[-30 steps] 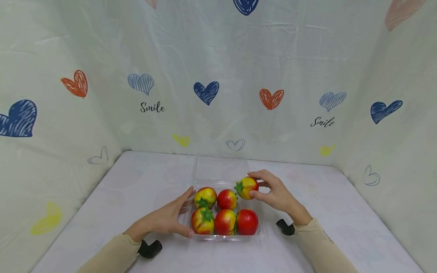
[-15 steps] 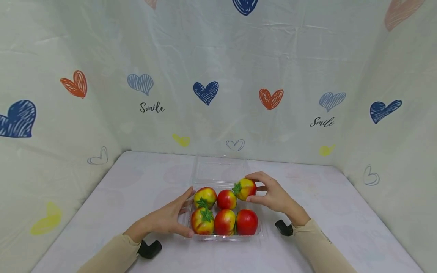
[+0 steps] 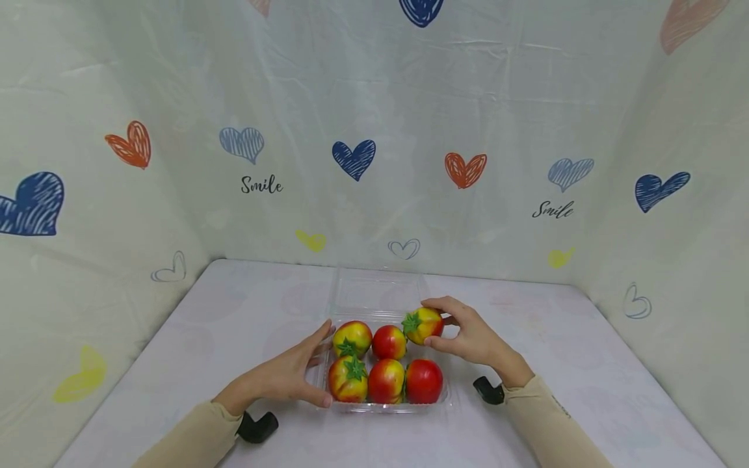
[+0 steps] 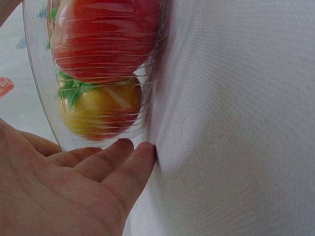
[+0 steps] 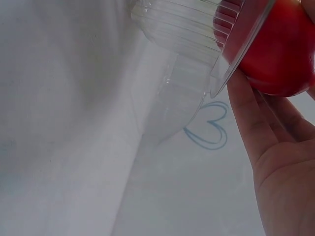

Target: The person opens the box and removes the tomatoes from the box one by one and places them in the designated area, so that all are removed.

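Observation:
A clear plastic clamshell box [image 3: 404, 409] stands on the table with its lid [image 3: 380, 290] folded back. Inside sit several red-and-yellow tomato-like fruits [image 3: 386, 381], some with green leafy tops. My right hand [image 3: 474, 335] pinches another such fruit [image 3: 422, 326] between thumb and fingers, over the box's back right corner. In the right wrist view this fruit [image 5: 283, 54] shows its red side, beside the box's rim. My left hand [image 3: 288, 374] spreads along the box's left side, thumb at the front corner. In the left wrist view its nearly straight fingers [image 4: 133, 172] reach the box's ribbed wall.
A white cloth covers the table [image 3: 234, 338]. A pale curtain [image 3: 497, 84] printed with hearts hangs behind and at both sides. Black wrist-camera mounts [image 3: 257, 428] hang below both wrists, close to the tabletop.
My right hand has lowered the fruit slightly toward the box's back right corner, with a small sway left and back. The left hand and the box have stayed in place.

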`<state>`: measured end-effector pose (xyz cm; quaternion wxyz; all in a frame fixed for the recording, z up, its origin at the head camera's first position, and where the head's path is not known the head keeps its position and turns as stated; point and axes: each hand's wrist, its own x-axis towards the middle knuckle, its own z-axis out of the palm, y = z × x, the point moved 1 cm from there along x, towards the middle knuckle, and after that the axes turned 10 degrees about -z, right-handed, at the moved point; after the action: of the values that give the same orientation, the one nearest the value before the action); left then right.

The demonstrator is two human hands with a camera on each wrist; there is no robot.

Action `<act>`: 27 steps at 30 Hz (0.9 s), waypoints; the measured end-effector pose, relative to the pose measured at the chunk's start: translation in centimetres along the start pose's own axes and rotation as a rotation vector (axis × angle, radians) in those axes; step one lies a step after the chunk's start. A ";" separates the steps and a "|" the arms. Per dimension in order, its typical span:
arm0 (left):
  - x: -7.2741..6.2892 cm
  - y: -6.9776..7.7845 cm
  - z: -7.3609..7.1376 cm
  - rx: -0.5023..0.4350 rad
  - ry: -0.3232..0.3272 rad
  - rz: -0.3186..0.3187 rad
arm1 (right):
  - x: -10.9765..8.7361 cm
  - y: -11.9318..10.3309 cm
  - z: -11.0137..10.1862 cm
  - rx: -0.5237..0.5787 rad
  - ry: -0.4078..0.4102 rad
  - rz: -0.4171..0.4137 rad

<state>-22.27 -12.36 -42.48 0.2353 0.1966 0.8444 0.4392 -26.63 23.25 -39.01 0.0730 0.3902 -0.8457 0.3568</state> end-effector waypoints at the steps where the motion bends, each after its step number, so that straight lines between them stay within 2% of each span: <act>1: 0.0 0.0 0.0 -0.001 0.001 -0.001 | 0.0 0.0 -0.1 -0.001 0.006 -0.006; 7: 0.0 0.1 0.0 -0.013 0.001 0.014 | 0.0 -0.1 -0.4 -0.004 0.045 -0.024; 18: -0.1 0.2 0.0 -0.024 -0.003 0.015 | -0.2 0.3 -1.0 -0.001 0.130 0.029; 27: -0.1 0.2 0.0 -0.018 -0.004 0.018 | -0.6 1.1 -1.5 -0.036 0.148 0.025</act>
<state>-22.13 -12.30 -42.30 0.2348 0.2030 0.8381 0.4486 -27.28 25.05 -38.78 0.1377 0.3507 -0.8490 0.3705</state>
